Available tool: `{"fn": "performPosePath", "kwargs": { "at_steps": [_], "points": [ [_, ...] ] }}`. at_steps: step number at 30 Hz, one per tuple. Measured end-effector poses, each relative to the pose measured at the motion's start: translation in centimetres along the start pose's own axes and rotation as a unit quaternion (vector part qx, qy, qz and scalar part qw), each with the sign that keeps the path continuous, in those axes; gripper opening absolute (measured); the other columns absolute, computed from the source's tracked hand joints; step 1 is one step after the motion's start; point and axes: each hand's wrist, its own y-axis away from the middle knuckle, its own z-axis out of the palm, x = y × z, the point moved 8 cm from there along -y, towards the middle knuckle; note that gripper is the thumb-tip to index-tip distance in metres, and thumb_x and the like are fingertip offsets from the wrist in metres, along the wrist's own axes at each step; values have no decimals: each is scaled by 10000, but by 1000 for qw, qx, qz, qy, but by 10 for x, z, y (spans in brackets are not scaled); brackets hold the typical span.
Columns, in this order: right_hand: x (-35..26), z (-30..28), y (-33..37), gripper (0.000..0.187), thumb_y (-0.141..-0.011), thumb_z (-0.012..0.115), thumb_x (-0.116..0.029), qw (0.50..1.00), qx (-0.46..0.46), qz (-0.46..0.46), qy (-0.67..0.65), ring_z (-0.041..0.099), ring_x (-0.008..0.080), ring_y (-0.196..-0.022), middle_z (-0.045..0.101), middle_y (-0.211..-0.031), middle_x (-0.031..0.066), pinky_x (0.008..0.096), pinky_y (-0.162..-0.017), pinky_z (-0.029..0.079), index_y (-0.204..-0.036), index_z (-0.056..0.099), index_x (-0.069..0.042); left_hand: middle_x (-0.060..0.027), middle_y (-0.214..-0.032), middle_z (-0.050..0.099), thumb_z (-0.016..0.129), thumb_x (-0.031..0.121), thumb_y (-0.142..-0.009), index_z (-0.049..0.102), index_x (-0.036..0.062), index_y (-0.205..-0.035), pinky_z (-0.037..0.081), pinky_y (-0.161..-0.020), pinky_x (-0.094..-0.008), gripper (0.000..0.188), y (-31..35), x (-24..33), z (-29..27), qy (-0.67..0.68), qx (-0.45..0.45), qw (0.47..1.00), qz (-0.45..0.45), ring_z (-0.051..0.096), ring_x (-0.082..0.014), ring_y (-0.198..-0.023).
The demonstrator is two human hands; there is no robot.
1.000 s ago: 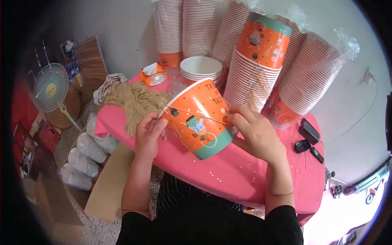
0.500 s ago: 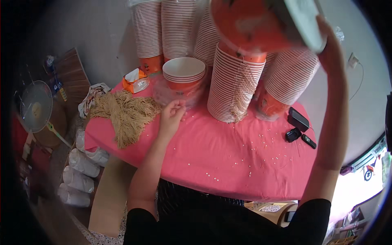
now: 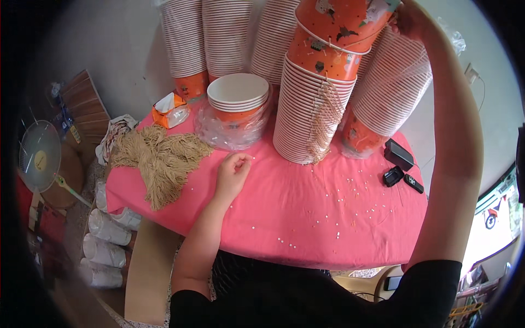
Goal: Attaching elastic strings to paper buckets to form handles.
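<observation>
My right hand (image 3: 409, 22) is raised high at the top right, its fingers closed at the side of an orange paper bucket (image 3: 347, 24) printed with bats and cupcakes. That bucket sits upright at the top of a tall stack of nested buckets (image 3: 306, 117) with white rims. Tan cord handles (image 3: 322, 123) hang down the stack's right side. Low over the pink cloth, my left hand (image 3: 234, 172) is loosely curled, with nothing visible in it. Just beyond it, a short stack of white-lined buckets (image 3: 238, 90) stands in crumpled clear plastic (image 3: 229, 134).
A heap of tan cords (image 3: 164, 158) lies on the left of the pink-covered table (image 3: 284, 218), near an orange tissue pack (image 3: 170, 111). Plastic-wrapped bucket stacks (image 3: 183, 41) line the wall. Black chargers (image 3: 399, 155) lie at the right; small white bits dot the cloth.
My right hand has brought the bucket from a tilted position in the air down onto the tall stack, upright. My left hand has drawn slightly nearer, away from the plastic-wrapped short stack.
</observation>
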Motion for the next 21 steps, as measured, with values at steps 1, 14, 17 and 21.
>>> {"fn": "performPosePath", "kwargs": {
  "at_steps": [1, 14, 17, 21],
  "points": [
    [12, -20, -17, 405, -859, 600, -493, 998, -2, 58, -3, 552, 177, -476, 590, -587, 39, 307, -463, 464, -699, 622, -122, -47, -891, 641, 638, 42, -875, 659, 7, -974, 488, -675, -250, 107, -3, 13, 11, -20, -12, 1000, 12, 601, -107, -756],
    [85, 54, -52, 501, -898, 514, -562, 807, -589, 42, -14, 404, 135, -463, 454, -522, 1, 286, -460, 319, -598, 531, -161, -70, -891, 619, 640, 16, -857, 652, -8, -951, 491, -681, -276, 98, -3, 46, 10, -120, -21, 987, 107, 592, -143, -752],
    [80, 69, -41, 528, -918, 493, -572, 795, -605, 30, -24, 384, 135, -449, 426, -506, -4, 278, -450, 310, -586, 515, -162, -68, -904, 614, 634, 9, -859, 648, -10, -956, 486, -663, -264, 100, -3, 45, 7, -127, -22, 987, 94, 589, -142, -752],
    [87, 38, -34, 554, -936, 461, -580, 979, -99, 138, 114, 395, 145, -434, 451, -499, 8, 284, -436, 321, -596, 539, -149, -63, -907, 612, 626, 4, -864, 648, -9, -954, 481, -648, -253, 94, -3, 50, 5, -127, -19, 988, 84, 588, -139, -756]
  ]
}}
